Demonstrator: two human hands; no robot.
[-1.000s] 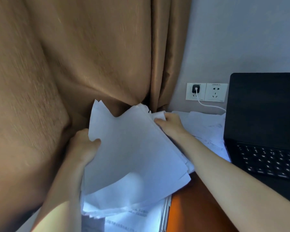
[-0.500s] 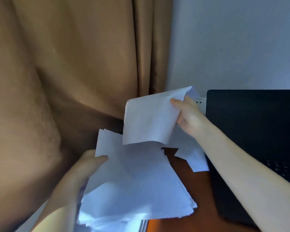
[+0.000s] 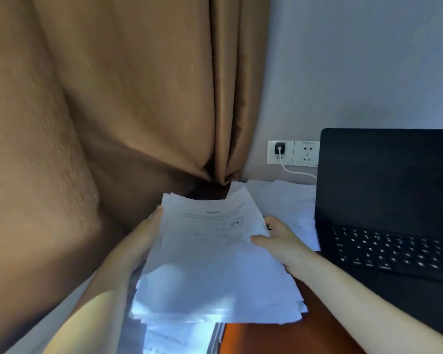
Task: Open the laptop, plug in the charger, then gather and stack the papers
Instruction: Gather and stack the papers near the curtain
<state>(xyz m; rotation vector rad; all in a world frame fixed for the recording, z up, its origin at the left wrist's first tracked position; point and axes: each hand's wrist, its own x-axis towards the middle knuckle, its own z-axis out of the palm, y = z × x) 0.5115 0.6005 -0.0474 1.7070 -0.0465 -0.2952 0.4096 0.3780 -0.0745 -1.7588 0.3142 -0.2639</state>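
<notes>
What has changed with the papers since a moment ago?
The sheet that the right hand held up half a second ago now lies on top of the stack of papers, and that hand grips the stack's right edge. The left hand still holds the left edge. The laptop stays open, the charger plugged in.

The loose stack of white paper sheets was held between the left hand at its left edge and the right hand at its right, over the reddish-brown wooden desk. The open black laptop stood to the right, scattered white sheets behind the right hand, and the black charger plug in the white wall socket behind those.
</notes>
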